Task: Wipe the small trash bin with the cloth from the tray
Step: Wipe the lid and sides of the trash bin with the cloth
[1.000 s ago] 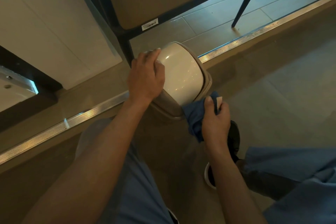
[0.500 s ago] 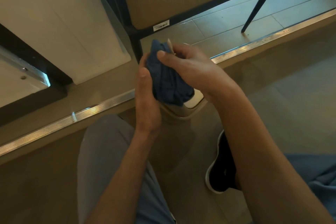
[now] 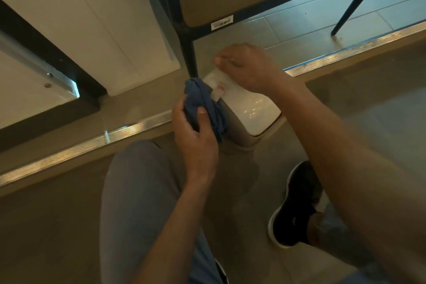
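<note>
The small beige trash bin (image 3: 238, 139) with a glossy white swing lid (image 3: 255, 108) stands on the floor in front of me. My left hand (image 3: 196, 140) grips a bunched blue cloth (image 3: 200, 99) against the bin's left side. A white label (image 3: 217, 83) with a red mark sticks up from the cloth. My right hand (image 3: 250, 68) is above the bin's far edge, and its fingertips pinch the top of that label. The far part of the lid is hidden by this hand.
A black metal frame leg (image 3: 189, 53) stands just behind the bin. A metal floor strip (image 3: 69, 155) runs across the floor. My grey-trousered knee (image 3: 138, 191) and black shoe (image 3: 297, 203) flank the bin. A dark chair leg (image 3: 355, 0) is at the far right.
The cloth went from my right hand, up over the lid, into my left hand at the bin's left side. My right hand now pinches the white label, baring the lid.
</note>
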`<action>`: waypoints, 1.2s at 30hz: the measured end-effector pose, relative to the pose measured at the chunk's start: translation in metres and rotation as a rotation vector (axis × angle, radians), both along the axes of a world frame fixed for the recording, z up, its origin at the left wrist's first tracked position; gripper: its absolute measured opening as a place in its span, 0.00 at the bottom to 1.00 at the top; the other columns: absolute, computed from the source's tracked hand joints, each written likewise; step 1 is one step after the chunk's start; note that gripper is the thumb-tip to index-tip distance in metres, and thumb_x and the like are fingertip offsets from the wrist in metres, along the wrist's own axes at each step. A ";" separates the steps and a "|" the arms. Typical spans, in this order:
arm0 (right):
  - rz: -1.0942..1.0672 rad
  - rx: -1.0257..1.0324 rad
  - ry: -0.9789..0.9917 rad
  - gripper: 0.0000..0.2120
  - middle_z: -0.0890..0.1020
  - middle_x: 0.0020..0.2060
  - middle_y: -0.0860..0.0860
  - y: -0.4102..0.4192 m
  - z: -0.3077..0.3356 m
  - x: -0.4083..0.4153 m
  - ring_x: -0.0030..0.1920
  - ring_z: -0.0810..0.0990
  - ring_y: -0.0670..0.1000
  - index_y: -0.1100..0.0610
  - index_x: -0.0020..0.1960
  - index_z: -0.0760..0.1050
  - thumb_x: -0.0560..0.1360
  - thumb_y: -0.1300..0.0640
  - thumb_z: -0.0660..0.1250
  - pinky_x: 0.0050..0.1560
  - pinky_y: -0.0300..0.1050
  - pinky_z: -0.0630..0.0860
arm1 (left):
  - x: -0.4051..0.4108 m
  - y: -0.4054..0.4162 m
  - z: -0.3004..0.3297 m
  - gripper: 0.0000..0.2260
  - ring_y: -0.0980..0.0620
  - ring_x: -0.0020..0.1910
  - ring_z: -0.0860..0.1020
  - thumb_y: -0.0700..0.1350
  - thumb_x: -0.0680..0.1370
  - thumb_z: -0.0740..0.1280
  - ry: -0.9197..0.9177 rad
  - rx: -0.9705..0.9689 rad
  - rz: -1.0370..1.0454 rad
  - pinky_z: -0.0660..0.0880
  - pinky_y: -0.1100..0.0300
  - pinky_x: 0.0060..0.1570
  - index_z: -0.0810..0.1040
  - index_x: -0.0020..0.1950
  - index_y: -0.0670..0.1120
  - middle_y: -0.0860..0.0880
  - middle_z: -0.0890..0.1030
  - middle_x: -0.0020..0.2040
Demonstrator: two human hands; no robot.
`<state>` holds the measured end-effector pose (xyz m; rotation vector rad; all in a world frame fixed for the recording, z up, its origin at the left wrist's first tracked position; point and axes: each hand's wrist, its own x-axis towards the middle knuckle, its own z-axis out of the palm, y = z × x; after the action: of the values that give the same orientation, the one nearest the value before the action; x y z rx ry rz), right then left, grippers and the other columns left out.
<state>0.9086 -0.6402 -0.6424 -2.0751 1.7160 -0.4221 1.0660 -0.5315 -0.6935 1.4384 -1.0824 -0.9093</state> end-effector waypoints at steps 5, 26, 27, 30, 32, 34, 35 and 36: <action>-0.030 -0.193 0.198 0.21 0.80 0.64 0.47 0.005 -0.035 -0.002 0.69 0.73 0.52 0.48 0.64 0.79 0.85 0.45 0.50 0.74 0.53 0.58 | -0.029 0.041 -0.036 0.20 0.48 0.73 0.67 0.45 0.83 0.64 -0.349 -0.111 -0.095 0.71 0.48 0.69 0.66 0.73 0.50 0.45 0.64 0.75; -0.167 -0.378 0.193 0.19 0.83 0.59 0.48 0.008 -0.051 0.010 0.65 0.77 0.54 0.48 0.58 0.81 0.84 0.47 0.52 0.73 0.60 0.60 | -0.022 0.063 -0.038 0.17 0.41 0.54 0.71 0.43 0.76 0.62 -1.138 -0.338 -0.542 0.72 0.48 0.47 0.83 0.59 0.56 0.53 0.77 0.67; -0.175 -0.383 0.197 0.19 0.83 0.59 0.48 0.008 -0.051 0.011 0.65 0.77 0.54 0.48 0.58 0.81 0.84 0.47 0.52 0.73 0.60 0.60 | -0.026 0.062 -0.037 0.17 0.41 0.54 0.72 0.43 0.76 0.62 -1.147 -0.321 -0.540 0.72 0.47 0.47 0.83 0.59 0.55 0.52 0.77 0.67; -0.196 -0.393 0.201 0.19 0.83 0.58 0.48 0.009 -0.052 0.011 0.65 0.77 0.54 0.49 0.57 0.81 0.84 0.47 0.52 0.73 0.61 0.61 | -0.052 0.059 -0.032 0.18 0.41 0.56 0.72 0.42 0.76 0.60 -1.139 -0.281 -0.571 0.71 0.47 0.49 0.82 0.60 0.54 0.51 0.77 0.68; -0.200 -0.399 0.206 0.19 0.83 0.58 0.48 0.008 -0.051 0.011 0.64 0.77 0.54 0.48 0.57 0.82 0.84 0.47 0.52 0.72 0.61 0.61 | -0.055 0.057 -0.033 0.18 0.41 0.57 0.72 0.42 0.75 0.59 -1.140 -0.304 -0.591 0.71 0.48 0.49 0.82 0.60 0.54 0.51 0.76 0.68; -0.208 -0.397 0.205 0.19 0.83 0.58 0.47 0.007 -0.051 0.011 0.64 0.77 0.54 0.48 0.57 0.82 0.84 0.47 0.52 0.72 0.61 0.61 | -0.036 0.059 -0.034 0.18 0.41 0.58 0.71 0.44 0.75 0.59 -1.130 -0.300 -0.587 0.72 0.47 0.50 0.82 0.61 0.56 0.51 0.76 0.69; -0.226 -0.394 0.211 0.19 0.83 0.58 0.47 0.007 -0.052 0.013 0.65 0.77 0.54 0.48 0.57 0.82 0.84 0.47 0.52 0.72 0.61 0.61 | -0.024 0.060 -0.033 0.19 0.40 0.58 0.71 0.44 0.75 0.59 -1.119 -0.290 -0.574 0.72 0.47 0.51 0.81 0.61 0.57 0.51 0.76 0.69; -0.256 -0.391 0.224 0.19 0.83 0.58 0.47 0.007 -0.052 0.016 0.65 0.77 0.54 0.48 0.57 0.81 0.84 0.47 0.52 0.72 0.61 0.61 | -0.013 0.059 -0.033 0.19 0.39 0.58 0.71 0.43 0.75 0.60 -1.099 -0.282 -0.553 0.74 0.47 0.51 0.81 0.61 0.57 0.51 0.76 0.69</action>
<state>0.9249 -0.6336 -0.6942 -2.2407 2.1917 -0.6708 1.0526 -0.4720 -0.7264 1.4017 -2.3949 -0.2145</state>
